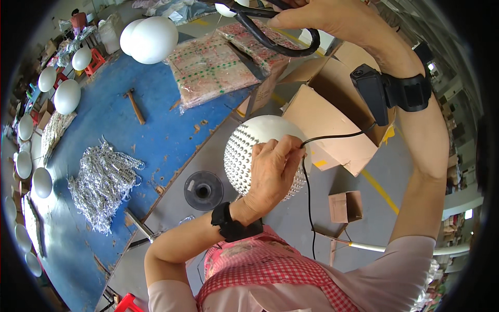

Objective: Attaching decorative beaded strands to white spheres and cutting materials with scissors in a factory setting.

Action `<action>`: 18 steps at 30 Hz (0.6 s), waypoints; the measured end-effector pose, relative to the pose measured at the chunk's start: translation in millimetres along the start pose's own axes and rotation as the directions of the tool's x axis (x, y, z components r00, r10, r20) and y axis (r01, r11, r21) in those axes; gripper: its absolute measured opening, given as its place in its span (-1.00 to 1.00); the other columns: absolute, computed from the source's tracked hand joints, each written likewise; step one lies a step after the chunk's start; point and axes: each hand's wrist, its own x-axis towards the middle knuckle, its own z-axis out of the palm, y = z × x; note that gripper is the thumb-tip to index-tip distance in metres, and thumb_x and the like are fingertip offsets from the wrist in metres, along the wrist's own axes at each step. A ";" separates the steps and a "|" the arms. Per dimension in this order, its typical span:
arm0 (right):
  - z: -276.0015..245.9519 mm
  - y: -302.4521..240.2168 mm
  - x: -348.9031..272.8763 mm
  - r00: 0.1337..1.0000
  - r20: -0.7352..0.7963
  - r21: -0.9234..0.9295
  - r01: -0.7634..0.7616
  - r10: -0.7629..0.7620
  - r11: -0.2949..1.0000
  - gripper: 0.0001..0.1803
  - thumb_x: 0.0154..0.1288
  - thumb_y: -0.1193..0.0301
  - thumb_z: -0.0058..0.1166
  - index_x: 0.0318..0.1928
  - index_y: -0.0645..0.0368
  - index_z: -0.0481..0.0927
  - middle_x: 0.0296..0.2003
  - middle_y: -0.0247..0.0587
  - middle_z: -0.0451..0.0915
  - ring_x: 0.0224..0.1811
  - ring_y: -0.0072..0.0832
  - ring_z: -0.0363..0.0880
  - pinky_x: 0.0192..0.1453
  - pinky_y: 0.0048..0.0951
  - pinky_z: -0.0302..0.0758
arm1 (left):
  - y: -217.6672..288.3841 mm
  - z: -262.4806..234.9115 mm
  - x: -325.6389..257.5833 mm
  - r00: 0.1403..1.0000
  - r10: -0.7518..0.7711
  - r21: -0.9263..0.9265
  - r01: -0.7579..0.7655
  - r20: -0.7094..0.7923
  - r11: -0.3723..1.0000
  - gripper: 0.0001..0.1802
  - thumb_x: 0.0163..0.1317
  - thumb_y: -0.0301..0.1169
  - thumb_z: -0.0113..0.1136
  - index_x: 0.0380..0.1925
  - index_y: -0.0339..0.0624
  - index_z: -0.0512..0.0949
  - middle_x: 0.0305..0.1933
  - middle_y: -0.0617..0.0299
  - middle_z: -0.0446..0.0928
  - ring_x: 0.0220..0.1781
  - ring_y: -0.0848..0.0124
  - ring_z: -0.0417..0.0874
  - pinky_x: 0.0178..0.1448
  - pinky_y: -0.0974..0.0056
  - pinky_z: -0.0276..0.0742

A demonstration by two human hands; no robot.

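Note:
A white ball studded with rows of silver beads rests in front of me, above my red checked apron. My left hand lies over its front, with thumb and forefinger pinched at a sharp bend in a thin black cord. This cord runs from the black device strapped on my right wrist and hangs down past the ball. My right hand is raised close to the top edge, its thumb against a black looped thing whose kind I cannot make out; its other fingers are partly cut off.
On the blue table lie a heap of silver bead chains, a hammer and plastic-wrapped packs. White balls line its far side. A black spool, an open carton and a small box stand nearby.

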 end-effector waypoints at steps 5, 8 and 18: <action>-2.0 -7.5 -0.2 1.000 0.024 -0.001 0.011 -0.011 1.000 -0.66 0.07 0.45 0.26 -0.21 0.34 0.43 -0.42 -0.20 0.55 -0.38 -0.56 0.47 -0.34 -0.53 0.39 | 10.8 -3.5 -4.6 0.999 0.013 -0.018 -0.012 0.047 1.000 -0.89 0.32 -0.54 0.03 -0.18 -0.22 0.38 -0.38 0.15 0.61 -0.36 0.25 0.57 -0.23 0.22 0.42; -0.1 -8.6 0.2 0.999 0.054 0.022 0.003 -0.004 1.000 -0.66 0.08 0.45 0.26 -0.20 0.33 0.42 -0.41 -0.19 0.56 -0.37 -0.55 0.49 -0.33 -0.52 0.41 | 18.1 0.2 -6.3 0.961 -0.209 -0.322 0.258 0.179 0.911 -0.88 0.37 -0.54 -0.05 -0.13 -0.28 0.33 -0.37 0.06 0.58 -0.29 0.27 0.63 -0.20 0.29 0.51; 28.0 43.2 -144.3 0.995 -0.096 -0.089 0.005 -0.013 0.996 -0.50 -0.04 0.48 0.27 -0.06 0.29 0.38 -0.32 -0.24 0.55 -0.30 -0.54 0.53 -0.20 -0.51 0.45 | 14.4 -46.6 -71.1 0.874 0.263 -0.207 -0.192 0.410 0.959 -0.81 0.11 -0.44 0.16 -0.26 -0.24 0.55 -0.23 0.08 0.59 -0.19 0.17 0.61 -0.02 0.16 0.47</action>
